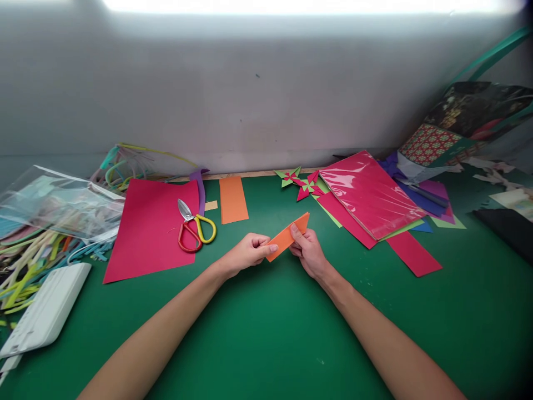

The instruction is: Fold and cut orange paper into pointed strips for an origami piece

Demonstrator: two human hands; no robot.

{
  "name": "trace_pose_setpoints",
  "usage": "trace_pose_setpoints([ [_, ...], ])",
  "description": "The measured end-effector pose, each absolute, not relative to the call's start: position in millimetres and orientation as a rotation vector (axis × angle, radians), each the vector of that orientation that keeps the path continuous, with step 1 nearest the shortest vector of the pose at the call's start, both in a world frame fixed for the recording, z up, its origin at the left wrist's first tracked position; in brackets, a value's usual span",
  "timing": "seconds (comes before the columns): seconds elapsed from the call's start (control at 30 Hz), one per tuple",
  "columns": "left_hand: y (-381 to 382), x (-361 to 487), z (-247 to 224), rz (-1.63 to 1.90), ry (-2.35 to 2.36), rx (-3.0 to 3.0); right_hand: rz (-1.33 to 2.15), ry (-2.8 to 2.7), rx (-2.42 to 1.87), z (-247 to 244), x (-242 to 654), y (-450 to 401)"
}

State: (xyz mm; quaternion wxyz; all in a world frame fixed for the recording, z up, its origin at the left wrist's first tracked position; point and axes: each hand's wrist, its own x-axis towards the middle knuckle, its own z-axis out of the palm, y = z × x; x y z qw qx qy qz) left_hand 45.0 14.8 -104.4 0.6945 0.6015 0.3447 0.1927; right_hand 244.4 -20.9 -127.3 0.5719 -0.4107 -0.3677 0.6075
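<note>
Between my two hands is a narrow orange paper strip [284,239], held tilted above the green table [266,333]. My left hand [251,251] pinches its lower left end, thumb on top. At the upper right end my right hand [307,249] grips it between thumb and curled fingers. Another orange paper piece [234,200] lies flat beyond my left hand. To the left, scissors [195,226] with one red and one yellow handle rest partly on a large red paper sheet [145,230].
Folded red and green paper stars [306,185] lie near the wall. A pack of red paper [370,191] covers coloured sheets at right, beside a patterned bag [441,141]. Left are a white power strip [48,305], colourful strips [29,272] and a clear plastic bag [62,203].
</note>
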Motion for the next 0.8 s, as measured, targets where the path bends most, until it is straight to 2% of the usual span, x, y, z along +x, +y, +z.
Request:
trace_pose_setpoints([
  [0.17,17.5,45.0,-114.5,0.524,0.747,1.191,1.418,-0.848,-0.96,-129.6,244.2,-19.2],
  [0.37,21.0,46.6,-120.9,0.455,0.679,1.159,1.412,-0.839,-0.956,-129.8,243.3,-18.9],
  [0.8,4.2,56.2,-107.9,0.371,0.729,1.409,1.328,-0.781,-0.948,-126.5,245.2,-20.4],
])
